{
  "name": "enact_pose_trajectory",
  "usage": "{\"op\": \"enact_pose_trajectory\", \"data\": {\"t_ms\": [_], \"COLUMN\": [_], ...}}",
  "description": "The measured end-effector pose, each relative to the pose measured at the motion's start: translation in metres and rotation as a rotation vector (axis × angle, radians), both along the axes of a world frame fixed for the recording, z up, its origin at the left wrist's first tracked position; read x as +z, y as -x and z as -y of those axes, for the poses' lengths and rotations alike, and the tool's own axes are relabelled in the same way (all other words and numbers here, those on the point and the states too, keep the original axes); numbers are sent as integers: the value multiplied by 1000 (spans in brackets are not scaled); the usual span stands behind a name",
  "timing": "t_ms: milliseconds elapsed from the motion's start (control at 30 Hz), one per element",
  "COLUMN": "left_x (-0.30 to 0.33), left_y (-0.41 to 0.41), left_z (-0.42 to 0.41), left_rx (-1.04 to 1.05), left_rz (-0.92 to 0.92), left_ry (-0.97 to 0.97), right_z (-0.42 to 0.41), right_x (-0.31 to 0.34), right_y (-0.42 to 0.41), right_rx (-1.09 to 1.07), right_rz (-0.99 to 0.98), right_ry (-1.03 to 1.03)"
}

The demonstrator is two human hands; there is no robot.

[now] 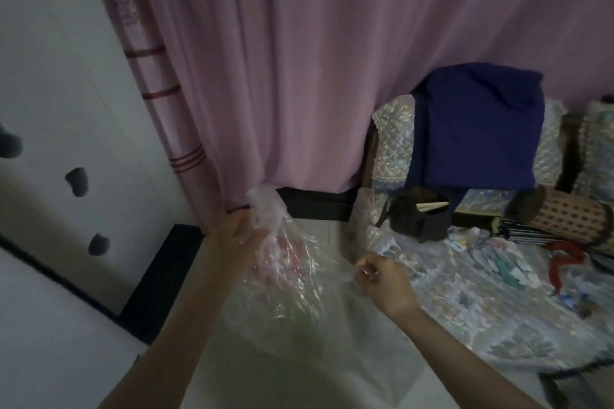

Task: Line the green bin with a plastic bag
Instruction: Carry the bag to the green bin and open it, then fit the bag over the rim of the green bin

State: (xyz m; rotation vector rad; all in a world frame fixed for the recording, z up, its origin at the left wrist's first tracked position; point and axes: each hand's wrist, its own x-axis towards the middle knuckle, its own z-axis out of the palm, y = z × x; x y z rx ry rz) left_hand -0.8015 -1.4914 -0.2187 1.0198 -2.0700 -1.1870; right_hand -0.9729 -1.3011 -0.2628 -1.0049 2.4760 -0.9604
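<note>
Bag [299, 279] — clear plastic, edges spread | left grip [237, 236], right grip [382, 279] pinching rim — floor [299, 385] bare below

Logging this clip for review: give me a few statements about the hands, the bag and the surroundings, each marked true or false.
1. Both hands grip the clear plastic bag. True: left hand and right hand each pinch it.
2. The bag is black and opaque. False: it is see-through.
3. A pink curtain hangs behind the hands. True.
4. A blue cloth lies flat on the floor. False: it is draped over a chair back.
5. The bag already lines a bin. False: it is held up in the air, and no bin shows clearly.
</note>
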Motion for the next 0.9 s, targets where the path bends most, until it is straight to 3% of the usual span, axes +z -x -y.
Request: {"op": "enact_pose_trajectory", "data": {"t_ms": [233, 433, 667, 900], "left_x": [-45, -137, -282, -413], "left_y": [68, 109, 140, 136], "left_z": [115, 175, 189, 205], "left_rx": [-166, -303, -21, 156], "left_rz": [56, 450, 573, 474], "left_ry": [-245, -389, -623, -814], "right_z": [113, 185, 230, 255], "right_x": [-36, -117, -269, -401], "right_y": [72, 117, 145, 148], "right_rx": [-112, -103, 130, 214], "right_rz": [-81, 62, 374, 513], "right_ry": [-104, -211, -425, -510]}}
